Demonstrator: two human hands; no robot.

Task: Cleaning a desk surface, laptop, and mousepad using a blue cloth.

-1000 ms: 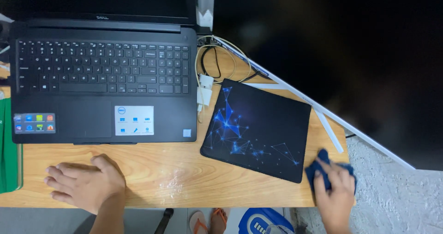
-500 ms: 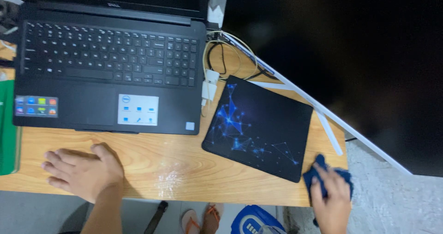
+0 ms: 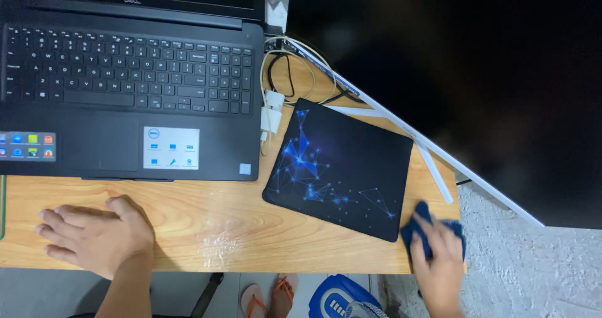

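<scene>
My right hand (image 3: 439,255) presses a dark blue cloth (image 3: 417,227) onto the near right corner of the wooden desk (image 3: 263,211), just beside the black mouse pad (image 3: 342,167) with a blue line pattern. My left hand (image 3: 94,233) rests flat on the desk's front edge, fingers spread, below the open black laptop (image 3: 132,86). A wet, shiny patch (image 3: 219,246) shows on the wood between the two hands.
White and black cables with a small white adapter (image 3: 273,114) lie between laptop and mouse pad. A white strip (image 3: 433,171) lies along the desk's right edge. Below the desk are orange sandals (image 3: 266,299) and a blue fan (image 3: 338,299). A rough grey wall stands right.
The view has shifted, so everything sits further left in frame. My right hand and cloth stay at the desk's right corner with slight movement. My left hand stays flat.
</scene>
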